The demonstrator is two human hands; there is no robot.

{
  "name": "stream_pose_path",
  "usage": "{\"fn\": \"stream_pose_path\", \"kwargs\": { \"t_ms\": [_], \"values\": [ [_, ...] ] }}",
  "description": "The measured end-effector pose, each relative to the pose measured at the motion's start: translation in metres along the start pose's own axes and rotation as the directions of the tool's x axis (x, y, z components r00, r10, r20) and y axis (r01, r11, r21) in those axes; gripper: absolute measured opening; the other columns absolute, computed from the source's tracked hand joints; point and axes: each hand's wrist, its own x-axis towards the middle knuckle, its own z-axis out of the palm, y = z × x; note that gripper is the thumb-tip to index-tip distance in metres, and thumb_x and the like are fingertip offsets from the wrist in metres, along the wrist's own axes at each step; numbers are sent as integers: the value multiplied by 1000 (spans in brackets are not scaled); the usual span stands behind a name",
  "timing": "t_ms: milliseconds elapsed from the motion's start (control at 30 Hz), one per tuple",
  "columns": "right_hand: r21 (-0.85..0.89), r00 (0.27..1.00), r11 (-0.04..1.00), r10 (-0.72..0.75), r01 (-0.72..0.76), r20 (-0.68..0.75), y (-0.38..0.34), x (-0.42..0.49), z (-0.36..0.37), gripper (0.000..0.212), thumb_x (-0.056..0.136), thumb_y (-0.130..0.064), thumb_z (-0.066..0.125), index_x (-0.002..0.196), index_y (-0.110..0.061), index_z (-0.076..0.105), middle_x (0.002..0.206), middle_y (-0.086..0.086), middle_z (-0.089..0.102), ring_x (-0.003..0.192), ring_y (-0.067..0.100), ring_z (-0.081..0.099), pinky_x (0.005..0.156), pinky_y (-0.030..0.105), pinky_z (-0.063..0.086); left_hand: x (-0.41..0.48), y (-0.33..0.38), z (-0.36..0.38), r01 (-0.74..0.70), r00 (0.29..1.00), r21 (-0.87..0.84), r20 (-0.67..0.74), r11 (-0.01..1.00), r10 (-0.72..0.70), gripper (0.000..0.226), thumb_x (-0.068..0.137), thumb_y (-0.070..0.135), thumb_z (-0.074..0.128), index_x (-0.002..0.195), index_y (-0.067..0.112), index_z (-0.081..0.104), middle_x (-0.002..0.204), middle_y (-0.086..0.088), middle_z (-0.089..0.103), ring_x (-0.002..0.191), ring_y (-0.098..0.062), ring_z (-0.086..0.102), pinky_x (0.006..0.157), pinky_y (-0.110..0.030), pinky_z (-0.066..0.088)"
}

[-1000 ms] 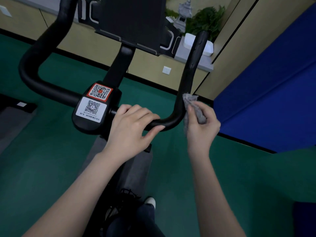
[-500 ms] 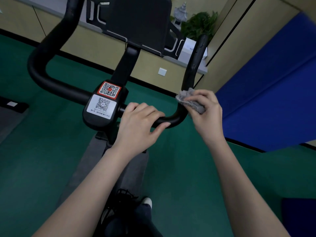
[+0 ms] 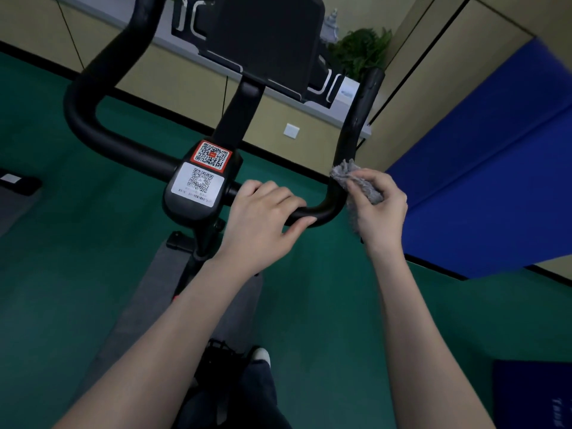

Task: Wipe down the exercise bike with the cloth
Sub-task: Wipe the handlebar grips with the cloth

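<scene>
Grey and fuzzy, the small crumpled cloth (image 3: 359, 185) sat pinched tight in the right hand (image 3: 379, 205), pressed against the right bend of the black curved handlebar (image 3: 332, 202) of the exercise bike. The left hand (image 3: 263, 218) was wrapped closed around the flat part of the bar, just beside the black middle block with two square code stickers (image 3: 201, 181). The job looked only started: just this bend was being rubbed, and the tall right post, the whole left side and the dark screen holder (image 3: 266, 38) still seemed left to do. Half a second before, the cloth lay more on top of the bend; now it was at the outer side, hanging lower.
</scene>
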Motion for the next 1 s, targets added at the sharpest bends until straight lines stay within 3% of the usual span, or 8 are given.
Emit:
{"fn": "stream_pose_path", "kwargs": {
  "t_ms": [100,233,433,567,633,800,933,1000],
  "values": [
    [-108,990,985,-133,137,46,-6,0,-2,10,81,-9,75,90,-13,74,98,-3,70,95,9,62,89,25,48,2,-1,-1,-4,1000,3,-9,1000,4,29,88,43,58,89,18,73,81,6,68,78,-20,61,79,-32,34],
    [-160,834,891,-316,424,452,-22,16,-7,16,78,-9,77,93,-15,76,94,-7,71,96,17,59,86,25,46,3,1,0,19,1000,5,-1,1000,-19,32,88,46,57,89,18,73,81,6,68,79,-19,61,78,-33,35],
    [-261,601,802,-146,537,786,-40,70,1,12,82,-17,75,94,-14,76,86,0,71,84,9,58,75,15,43,2,4,-1,66,998,-20,20,998,-66,31,86,47,59,90,20,74,82,9,69,79,-17,60,78,-34,36],
    [-212,304,787,32,580,952,-54,81,16,6,82,-21,74,87,-19,75,80,-7,70,72,1,60,72,18,46,5,7,-4,121,992,-55,53,991,-118,30,84,49,60,92,23,74,85,10,70,82,-17,60,80,-36,36],
    [-208,232,771,81,601,969,-56,84,20,5,83,-21,73,87,-19,74,79,-9,69,71,-1,59,70,20,46,5,8,-5,141,989,-65,58,988,-137,31,84,50,60,92,23,73,85,10,69,82,-16,60,82,-36,36],
    [-239,258,653,68,719,964,-57,99,23,8,82,-19,74,90,-20,74,87,-3,69,88,14,63,81,28,51,6,9,-7,173,983,-67,69,983,-168,32,83,51,59,89,22,72,84,11,69,84,-16,60,84,-35,36],
    [-171,238,687,-3,706,971,-51,95,16,10,82,-18,74,92,-17,76,89,-3,73,89,11,64,84,27,50,6,11,-7,194,979,-58,83,979,-189,33,82,52,57,90,24,72,84,11,68,86,-14,60,85,-34,35],
    [-157,298,699,-84,697,951,-42,97,10,11,83,-14,72,94,-15,76,93,-2,73,93,11,63,85,22,46,7,12,-8,203,976,-52,90,978,-198,36,82,55,54,91,25,72,85,11,69,87,-13,60,86,-34,34]
  ]
}}
